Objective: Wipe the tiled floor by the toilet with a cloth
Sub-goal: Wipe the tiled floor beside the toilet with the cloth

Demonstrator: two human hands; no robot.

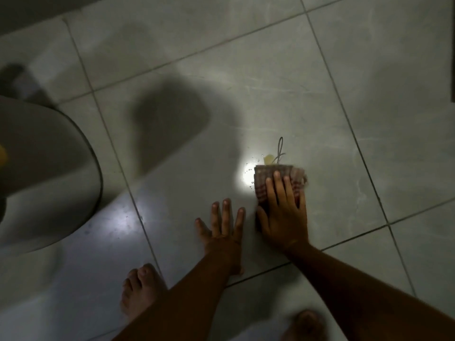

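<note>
A folded checked cloth [293, 174] in red and white lies flat on the pale grey tiled floor [246, 82]. My right hand [283, 215] presses down on it with fingers spread over its near half. My left hand [224, 227] rests flat on the tile just left of the cloth, fingers apart, holding nothing. A small yellowish scrap [268, 158] and a thin loop of thread [280, 148] stick out past the cloth's far edge. The toilet's rounded white base [49, 168] bulges in at the left edge.
My bare feet stand on the tiles near the bottom edge, one [140, 289] left of my left forearm, one [307, 323] blurred at the bottom. A bright glare spot [247, 178] with water droplets shines left of the cloth. Dark grout lines cross the floor diagonally.
</note>
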